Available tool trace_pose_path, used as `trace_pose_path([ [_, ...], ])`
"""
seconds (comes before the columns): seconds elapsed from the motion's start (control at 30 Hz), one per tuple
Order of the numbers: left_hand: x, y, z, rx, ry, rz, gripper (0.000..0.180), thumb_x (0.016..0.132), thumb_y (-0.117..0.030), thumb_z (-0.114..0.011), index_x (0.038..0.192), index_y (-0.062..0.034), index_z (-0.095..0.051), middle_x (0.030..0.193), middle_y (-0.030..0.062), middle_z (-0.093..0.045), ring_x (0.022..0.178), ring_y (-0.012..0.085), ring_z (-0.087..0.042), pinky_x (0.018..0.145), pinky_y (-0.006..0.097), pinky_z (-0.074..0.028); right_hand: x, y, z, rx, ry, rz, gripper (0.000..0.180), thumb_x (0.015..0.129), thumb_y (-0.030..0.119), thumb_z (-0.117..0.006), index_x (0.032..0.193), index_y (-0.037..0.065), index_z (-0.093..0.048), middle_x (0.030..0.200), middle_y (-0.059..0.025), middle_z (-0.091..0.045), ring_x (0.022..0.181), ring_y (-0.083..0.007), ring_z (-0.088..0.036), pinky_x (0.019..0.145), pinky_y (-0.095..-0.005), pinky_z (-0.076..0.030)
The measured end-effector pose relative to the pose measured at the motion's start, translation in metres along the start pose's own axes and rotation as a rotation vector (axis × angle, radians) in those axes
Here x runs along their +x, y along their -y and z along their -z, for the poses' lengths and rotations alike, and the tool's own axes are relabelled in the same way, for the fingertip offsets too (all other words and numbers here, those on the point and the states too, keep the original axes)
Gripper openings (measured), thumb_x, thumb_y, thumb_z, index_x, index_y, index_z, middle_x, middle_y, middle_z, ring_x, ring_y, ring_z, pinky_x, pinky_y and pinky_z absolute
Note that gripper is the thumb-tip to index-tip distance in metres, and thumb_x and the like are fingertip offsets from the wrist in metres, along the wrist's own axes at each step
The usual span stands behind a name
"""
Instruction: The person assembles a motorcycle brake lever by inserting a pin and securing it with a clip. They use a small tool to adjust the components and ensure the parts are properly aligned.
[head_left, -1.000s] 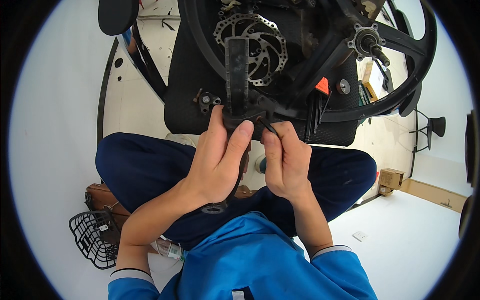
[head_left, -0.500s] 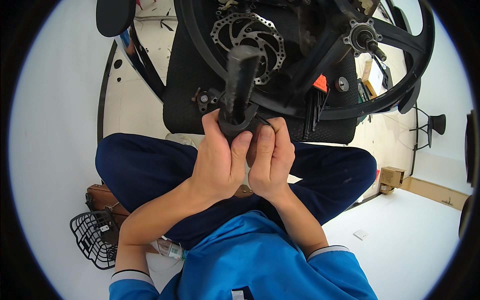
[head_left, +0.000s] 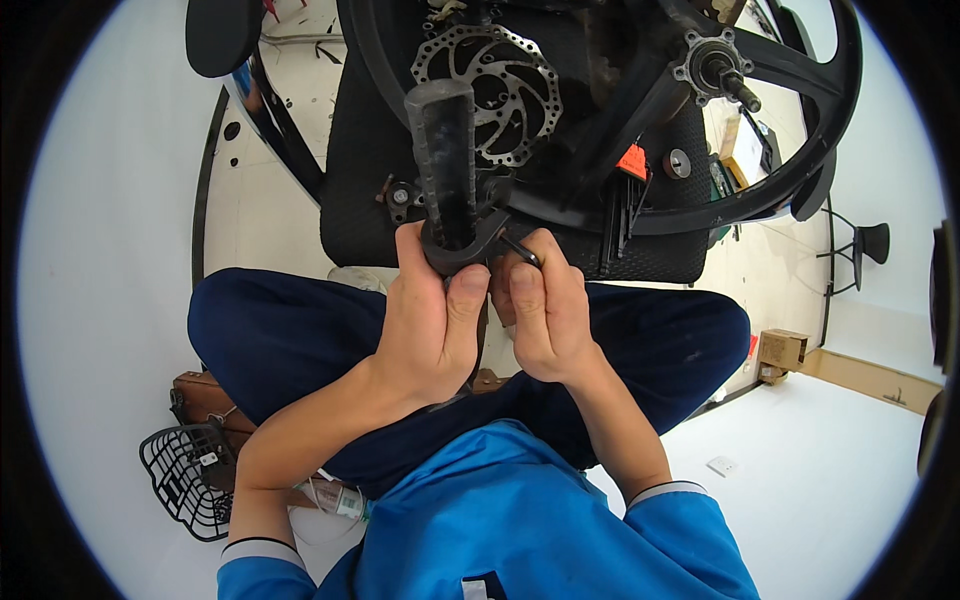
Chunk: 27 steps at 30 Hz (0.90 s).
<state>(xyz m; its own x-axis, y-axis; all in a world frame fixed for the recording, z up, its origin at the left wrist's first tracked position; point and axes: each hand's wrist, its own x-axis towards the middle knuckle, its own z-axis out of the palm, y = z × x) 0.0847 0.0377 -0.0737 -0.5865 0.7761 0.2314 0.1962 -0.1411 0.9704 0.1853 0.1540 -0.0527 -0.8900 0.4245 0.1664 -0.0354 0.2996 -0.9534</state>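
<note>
Only packaging I can spot: a small brown cardboard box (head_left: 783,350) on the white floor (head_left: 830,470), next to a flat cardboard strip (head_left: 875,372).

— Position of the hands?
— Left hand (head_left: 430,320) and right hand (head_left: 545,310) sit side by side, above the lap; the ribbed black rubber handlebar grip (head_left: 447,170) stands upright in the left.

— Beyond them?
— A black mesh mat (head_left: 660,255) bearing the black spoked wheel (head_left: 760,190), the perforated steel brake disc (head_left: 490,85) left of its hub. A black wire basket (head_left: 180,480) lies lower left.

A bicycle repair workshop is showing here: a black spoked wheel (head_left: 800,130), a brake disc rotor (head_left: 490,90) and loose parts are lying around on a pale floor (head_left: 100,250).
</note>
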Motion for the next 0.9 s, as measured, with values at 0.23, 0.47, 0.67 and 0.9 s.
trace_pose_path([
  [0.23, 0.001, -0.002, 0.000, -0.059, -0.051, 0.024, 0.037, 0.105, -0.023, -0.045, 0.124, 0.0068, -0.032, 0.083, 0.0145, -0.061, 0.066, 0.0206, -0.061, 0.060, 0.031, -0.047, 0.008, -0.008, -0.002, -0.242, -0.042, 0.174, 0.014, 0.100, 0.008, -0.052, 0.107, -0.003, -0.054, 0.072, -0.0152, -0.063, 0.058, -0.0351, -0.064, 0.053, -0.0366, -0.050],
  [0.47, -0.002, 0.009, 0.008, -0.065, 0.009, 0.054, 0.038, 0.108, -0.030, -0.038, 0.132, -0.0012, -0.033, 0.092, 0.0066, -0.058, 0.066, 0.0081, -0.055, 0.056, 0.021, -0.045, 0.019, -0.003, 0.016, -0.406, 0.109, 0.293, 0.013, 0.095, 0.003, -0.057, 0.106, -0.004, -0.055, 0.072, -0.0160, -0.063, 0.059, -0.0359, -0.064, 0.052, -0.0394, -0.050],
  [0.67, 0.012, -0.014, 0.010, -0.605, 0.056, 0.318, 0.052, 0.105, -0.046, -0.040, 0.131, -0.0010, -0.040, 0.093, 0.0128, -0.062, 0.069, 0.0186, -0.064, 0.061, 0.031, -0.056, 0.015, -0.003, 0.015, -0.304, 0.013, 0.209, 0.013, 0.099, 0.006, -0.052, 0.108, -0.002, -0.055, 0.070, -0.0126, -0.063, 0.057, -0.0297, -0.065, 0.052, -0.0361, -0.050],
  [0.9, 0.029, -0.014, 0.020, -0.803, 0.018, 0.601, 0.049, 0.106, -0.043, -0.036, 0.125, 0.0000, -0.049, 0.092, 0.0212, -0.067, 0.079, 0.0312, -0.073, 0.069, 0.044, -0.063, 0.003, -0.019, 0.002, 0.433, -0.103, -0.164, 0.027, 0.109, 0.025, -0.038, 0.096, 0.003, -0.047, 0.069, 0.0029, -0.049, 0.053, -0.0001, -0.040, 0.046, -0.0180, -0.033],
])
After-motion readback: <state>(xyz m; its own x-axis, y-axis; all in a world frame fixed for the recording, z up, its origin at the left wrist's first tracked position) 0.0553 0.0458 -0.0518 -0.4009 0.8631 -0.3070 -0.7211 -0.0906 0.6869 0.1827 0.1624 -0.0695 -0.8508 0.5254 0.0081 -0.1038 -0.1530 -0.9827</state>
